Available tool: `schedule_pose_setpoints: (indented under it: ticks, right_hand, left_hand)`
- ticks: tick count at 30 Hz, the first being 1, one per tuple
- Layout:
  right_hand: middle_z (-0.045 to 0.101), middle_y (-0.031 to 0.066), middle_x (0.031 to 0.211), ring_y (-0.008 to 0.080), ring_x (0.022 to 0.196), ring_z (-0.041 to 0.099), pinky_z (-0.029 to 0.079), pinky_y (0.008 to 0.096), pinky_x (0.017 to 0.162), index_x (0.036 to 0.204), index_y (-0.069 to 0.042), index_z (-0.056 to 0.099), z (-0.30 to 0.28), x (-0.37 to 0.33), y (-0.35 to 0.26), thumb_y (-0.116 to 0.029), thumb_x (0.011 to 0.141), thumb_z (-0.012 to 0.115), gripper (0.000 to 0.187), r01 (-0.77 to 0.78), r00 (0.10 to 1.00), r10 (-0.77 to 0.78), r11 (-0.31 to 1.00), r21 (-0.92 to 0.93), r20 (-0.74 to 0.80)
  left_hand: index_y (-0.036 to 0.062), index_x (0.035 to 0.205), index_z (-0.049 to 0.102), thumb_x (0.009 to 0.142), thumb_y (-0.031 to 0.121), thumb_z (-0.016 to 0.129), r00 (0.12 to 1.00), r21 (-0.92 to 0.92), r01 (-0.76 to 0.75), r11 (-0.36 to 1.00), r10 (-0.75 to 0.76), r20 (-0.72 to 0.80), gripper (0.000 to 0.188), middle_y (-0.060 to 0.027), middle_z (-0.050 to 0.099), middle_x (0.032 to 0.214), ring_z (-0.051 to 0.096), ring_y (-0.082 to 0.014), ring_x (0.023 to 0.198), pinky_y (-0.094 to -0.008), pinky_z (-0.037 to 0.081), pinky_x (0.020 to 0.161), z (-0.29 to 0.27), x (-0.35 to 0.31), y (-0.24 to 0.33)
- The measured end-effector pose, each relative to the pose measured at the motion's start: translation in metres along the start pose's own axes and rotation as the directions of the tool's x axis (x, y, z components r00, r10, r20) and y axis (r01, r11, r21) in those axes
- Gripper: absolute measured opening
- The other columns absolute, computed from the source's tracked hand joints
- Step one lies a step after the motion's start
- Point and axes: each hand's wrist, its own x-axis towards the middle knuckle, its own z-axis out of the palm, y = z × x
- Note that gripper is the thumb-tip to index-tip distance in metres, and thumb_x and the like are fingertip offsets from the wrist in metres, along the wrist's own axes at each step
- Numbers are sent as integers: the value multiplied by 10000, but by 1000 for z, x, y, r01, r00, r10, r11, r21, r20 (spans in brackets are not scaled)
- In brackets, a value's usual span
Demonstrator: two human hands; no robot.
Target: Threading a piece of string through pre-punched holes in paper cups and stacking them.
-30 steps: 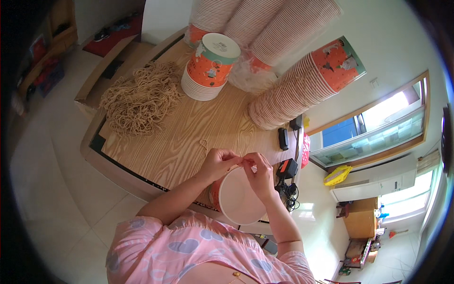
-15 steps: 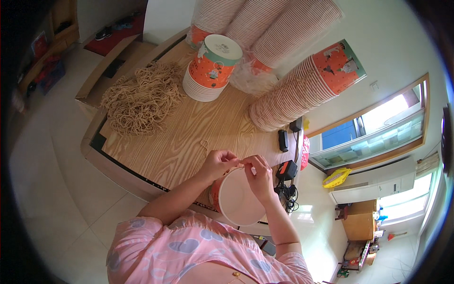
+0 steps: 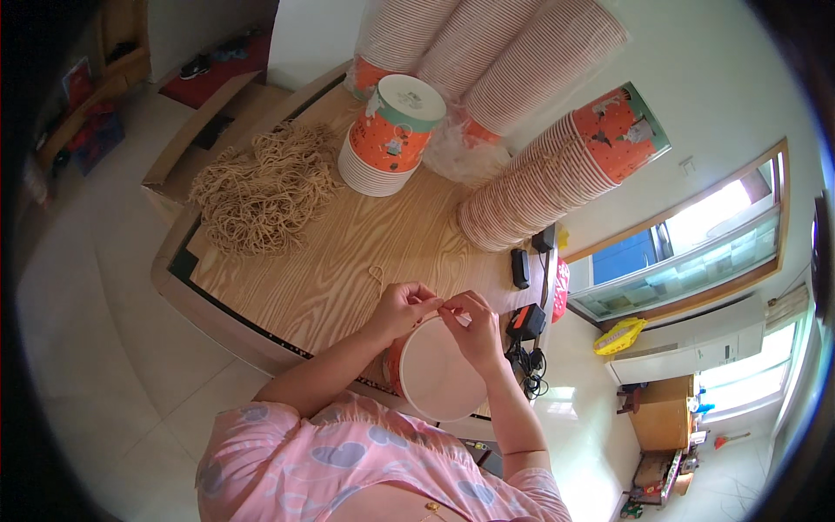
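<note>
A paper bucket [image 3: 442, 374] with a white inside and an orange printed outside is tilted against the table's near edge, its mouth toward me. At its far rim my left hand [image 3: 404, 308] and my right hand [image 3: 473, 331] meet with pinched fingertips. A thin tan string [image 3: 377, 275] curls on the table just beyond my left hand and leads toward it; both hands pinch the string, though the fingers largely hide it. Farther off lies a tangled heap of tan string [image 3: 265, 191]. Beside it a short stack of upturned orange buckets [image 3: 396, 139] stands on the wood-grain table [image 3: 322, 278].
Long nested bucket stacks in clear plastic [image 3: 548, 56] fill the far side. Another stack [image 3: 539, 187] leans at the right, string draped over it. Black adapters [image 3: 527, 322] and cables [image 3: 527, 370] sit at the right edge. An open cardboard box [image 3: 204, 143] stands at far left.
My hands stay pinched together at the bucket's rim, with small finger movements. The whole view has shifted slightly, so the table's things appear a little lower.
</note>
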Motion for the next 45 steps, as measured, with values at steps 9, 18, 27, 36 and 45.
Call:
schedule_pose_setpoints:
  ticks: [9,18,27,36,45]
  right_hand:
    - [639,101,802,213,732,627,495,299,680,836,-5,614,-5,1,-2,1,769,637,72,-32,999,35,996,82,-34]
    - [624,96,775,200,711,605,485,287,673,847,-16,622,-9,-3,12,21,754,633,101,60,993,-62,998,-23,-100]
    - [638,71,800,165,742,600,475,264,706,844,-5,624,-6,-7,19,40,769,621,87,74,984,-72,997,7,-162]
    - [627,78,817,172,765,598,472,267,710,823,3,618,-7,-5,13,58,767,620,79,103,981,-99,995,14,-168]
    - [647,88,813,173,752,613,471,268,713,846,-2,632,-5,-10,19,-90,862,582,103,-131,970,147,987,95,-191]
  left_hand:
    - [31,883,661,816,170,683,997,-133,54,990,-45,67,156,25,568,636,490,-32,530,-186,381,455,-2,4,-2]
    - [-6,880,680,797,143,694,996,5,25,1000,-25,91,172,-53,667,760,604,-80,689,-213,486,616,4,13,-1]
    - [-3,831,694,776,147,714,994,130,6,992,-21,112,161,-53,672,739,612,-87,685,-221,502,627,7,19,-1]
    - [4,849,690,767,146,722,982,52,35,998,-44,181,168,-46,669,757,611,-84,678,-213,497,604,5,21,1]
    - [11,832,680,756,153,719,993,200,16,980,-38,110,165,-29,661,730,586,-62,632,-226,484,578,6,13,7]
